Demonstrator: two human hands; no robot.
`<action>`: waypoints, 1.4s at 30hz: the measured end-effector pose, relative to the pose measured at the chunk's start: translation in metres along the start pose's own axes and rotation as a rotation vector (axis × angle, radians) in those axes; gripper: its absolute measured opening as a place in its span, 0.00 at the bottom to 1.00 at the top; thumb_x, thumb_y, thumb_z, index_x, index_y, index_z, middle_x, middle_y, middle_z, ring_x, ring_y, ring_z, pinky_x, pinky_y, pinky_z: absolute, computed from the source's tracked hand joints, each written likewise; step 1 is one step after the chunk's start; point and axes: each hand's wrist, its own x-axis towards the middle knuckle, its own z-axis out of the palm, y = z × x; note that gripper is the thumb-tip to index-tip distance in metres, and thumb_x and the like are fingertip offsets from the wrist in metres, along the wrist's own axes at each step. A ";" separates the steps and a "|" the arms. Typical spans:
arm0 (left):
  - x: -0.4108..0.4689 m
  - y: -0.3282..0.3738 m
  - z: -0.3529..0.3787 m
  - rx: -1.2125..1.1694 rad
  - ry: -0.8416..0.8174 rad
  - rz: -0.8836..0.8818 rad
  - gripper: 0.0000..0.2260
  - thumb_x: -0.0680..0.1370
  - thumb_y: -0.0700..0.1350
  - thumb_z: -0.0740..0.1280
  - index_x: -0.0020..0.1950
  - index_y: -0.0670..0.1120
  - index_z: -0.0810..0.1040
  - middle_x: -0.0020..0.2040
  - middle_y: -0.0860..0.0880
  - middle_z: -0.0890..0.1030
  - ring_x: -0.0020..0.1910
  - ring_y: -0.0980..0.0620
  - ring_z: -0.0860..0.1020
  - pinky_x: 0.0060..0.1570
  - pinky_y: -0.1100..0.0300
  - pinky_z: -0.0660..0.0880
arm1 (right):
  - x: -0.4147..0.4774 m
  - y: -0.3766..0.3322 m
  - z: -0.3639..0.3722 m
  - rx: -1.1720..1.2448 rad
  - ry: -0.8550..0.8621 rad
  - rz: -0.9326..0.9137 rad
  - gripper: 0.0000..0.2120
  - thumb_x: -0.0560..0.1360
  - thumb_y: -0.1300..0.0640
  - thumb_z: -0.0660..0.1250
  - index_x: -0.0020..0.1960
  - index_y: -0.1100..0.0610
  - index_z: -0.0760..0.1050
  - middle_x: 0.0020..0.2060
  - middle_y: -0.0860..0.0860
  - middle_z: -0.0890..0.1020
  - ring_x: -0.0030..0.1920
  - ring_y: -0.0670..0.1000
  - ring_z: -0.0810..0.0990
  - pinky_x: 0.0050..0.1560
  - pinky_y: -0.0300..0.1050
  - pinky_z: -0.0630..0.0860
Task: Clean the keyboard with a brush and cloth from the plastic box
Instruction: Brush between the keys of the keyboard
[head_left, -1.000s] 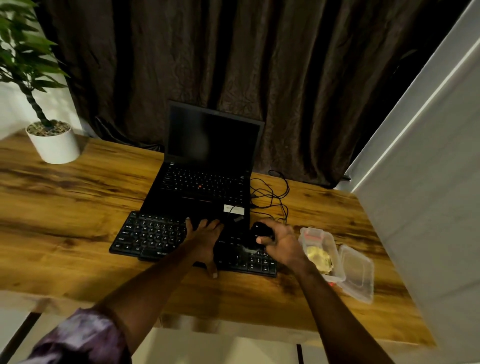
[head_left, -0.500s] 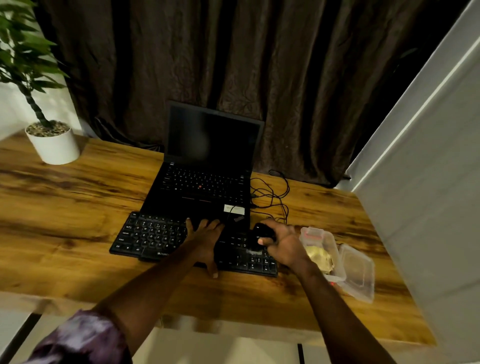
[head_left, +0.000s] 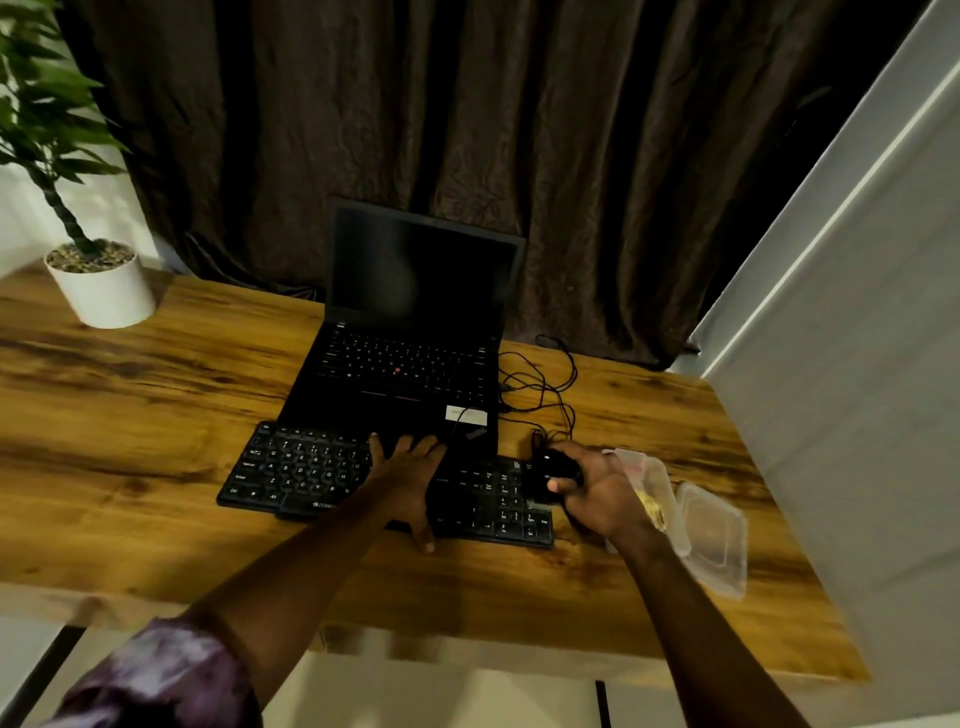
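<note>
Left hand (head_left: 410, 474) lies flat; right hand (head_left: 597, 496) grips, fingers (head_left: 575, 453) curled.

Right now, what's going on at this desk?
A person's left hand lies flat on the black keyboard, steadying it. The right hand grips a small black object, apparently the brush, at the keyboard's right end. The open plastic box beside it holds a yellow cloth, not yet taken out.

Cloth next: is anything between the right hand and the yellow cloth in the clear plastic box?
Nothing visible: the clear plastic box is open, lid beside it, though the right hand grips a black rounded object.
</note>
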 end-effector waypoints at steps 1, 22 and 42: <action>0.000 0.000 0.000 0.001 0.004 0.001 0.67 0.54 0.63 0.82 0.81 0.49 0.44 0.81 0.50 0.46 0.79 0.43 0.44 0.69 0.25 0.39 | 0.003 -0.006 0.006 0.013 -0.022 -0.008 0.25 0.72 0.59 0.70 0.64 0.38 0.73 0.54 0.50 0.83 0.55 0.52 0.81 0.54 0.50 0.82; -0.002 0.001 -0.001 0.005 0.010 0.003 0.66 0.54 0.62 0.82 0.81 0.49 0.45 0.81 0.49 0.47 0.79 0.43 0.45 0.68 0.27 0.38 | 0.005 -0.010 0.024 0.083 -0.087 0.000 0.24 0.71 0.46 0.66 0.65 0.33 0.70 0.57 0.50 0.80 0.59 0.54 0.77 0.56 0.55 0.81; -0.002 -0.001 -0.001 -0.001 0.012 0.024 0.67 0.54 0.63 0.82 0.81 0.49 0.45 0.81 0.50 0.48 0.79 0.43 0.45 0.68 0.25 0.40 | 0.008 -0.020 0.031 0.115 -0.068 0.005 0.26 0.73 0.53 0.71 0.65 0.33 0.69 0.61 0.52 0.78 0.59 0.52 0.78 0.56 0.51 0.82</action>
